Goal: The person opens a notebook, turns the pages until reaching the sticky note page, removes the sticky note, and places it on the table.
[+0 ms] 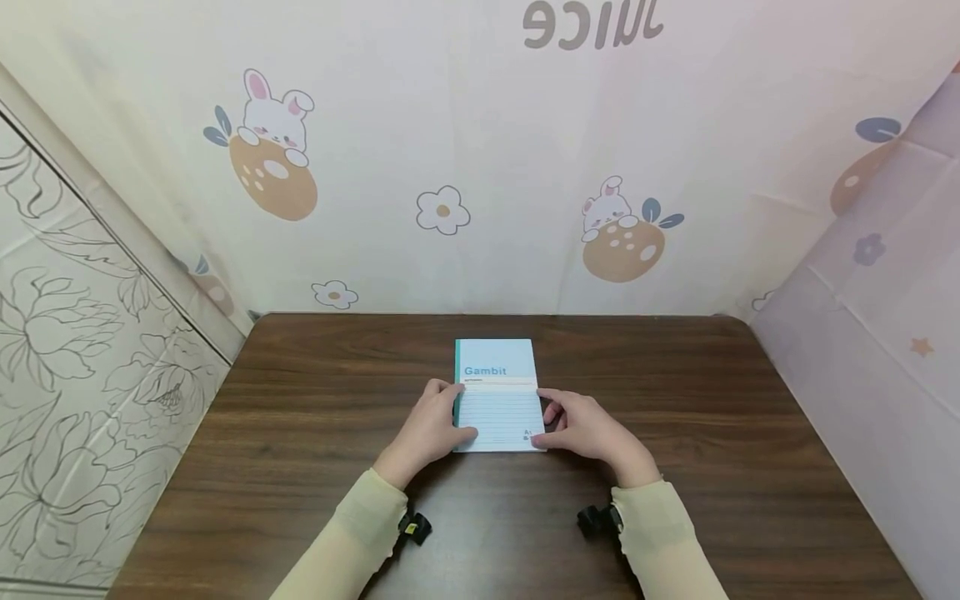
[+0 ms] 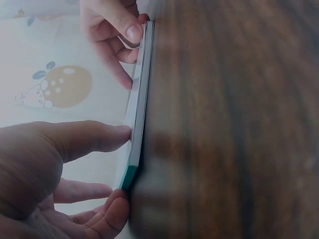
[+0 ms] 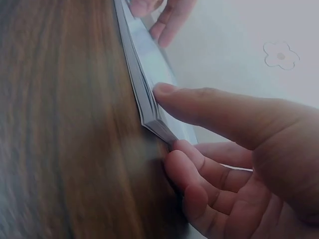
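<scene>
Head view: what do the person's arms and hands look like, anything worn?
Pale yellow fabric left sleeve and matching right sleeve; small black left wrist device with yellow patch, small black right wrist device; left hand and right hand ungloved.

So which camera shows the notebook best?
The head view: it shows the notebook from above, nearly whole, with readable lettering. The left wrist view catches it edge-on, green spine included; the right wrist view, page edges and a slanted cover.
</scene>
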The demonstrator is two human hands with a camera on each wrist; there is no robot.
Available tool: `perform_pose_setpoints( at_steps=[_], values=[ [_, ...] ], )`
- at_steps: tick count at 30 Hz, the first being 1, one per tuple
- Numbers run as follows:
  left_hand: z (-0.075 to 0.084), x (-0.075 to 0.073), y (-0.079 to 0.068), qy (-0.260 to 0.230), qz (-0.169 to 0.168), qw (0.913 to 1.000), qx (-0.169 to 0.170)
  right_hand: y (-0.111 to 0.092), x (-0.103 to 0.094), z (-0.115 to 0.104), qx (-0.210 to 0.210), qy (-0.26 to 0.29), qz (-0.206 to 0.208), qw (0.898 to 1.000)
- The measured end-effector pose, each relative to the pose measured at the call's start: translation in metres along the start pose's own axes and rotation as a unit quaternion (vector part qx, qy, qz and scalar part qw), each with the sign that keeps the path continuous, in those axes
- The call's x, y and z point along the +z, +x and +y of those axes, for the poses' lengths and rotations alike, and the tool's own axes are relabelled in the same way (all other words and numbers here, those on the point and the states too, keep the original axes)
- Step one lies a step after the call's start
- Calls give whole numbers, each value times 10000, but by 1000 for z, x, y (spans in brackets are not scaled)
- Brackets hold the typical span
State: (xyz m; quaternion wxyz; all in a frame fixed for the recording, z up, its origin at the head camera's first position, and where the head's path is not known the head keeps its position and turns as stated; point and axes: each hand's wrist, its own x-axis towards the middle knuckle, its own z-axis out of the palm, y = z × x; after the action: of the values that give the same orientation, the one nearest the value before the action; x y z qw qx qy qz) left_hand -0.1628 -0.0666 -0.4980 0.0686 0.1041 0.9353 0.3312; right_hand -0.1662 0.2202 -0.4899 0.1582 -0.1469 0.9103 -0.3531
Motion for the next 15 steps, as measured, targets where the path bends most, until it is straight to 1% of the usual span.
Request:
perform_pose_setpoints(
  at_steps=[2,5,15],
  values=[
    [1,2,0,16,10,10000,76,-1,-3,3,-2,15,-25,10000],
    [1,3,-1,20,1,9999,101,-2,-6,7,-94,51,-91,9999],
    [-3,3,0,83,6,9995,296,-2,-9,11,-187,60,-150,9997]
  ],
)
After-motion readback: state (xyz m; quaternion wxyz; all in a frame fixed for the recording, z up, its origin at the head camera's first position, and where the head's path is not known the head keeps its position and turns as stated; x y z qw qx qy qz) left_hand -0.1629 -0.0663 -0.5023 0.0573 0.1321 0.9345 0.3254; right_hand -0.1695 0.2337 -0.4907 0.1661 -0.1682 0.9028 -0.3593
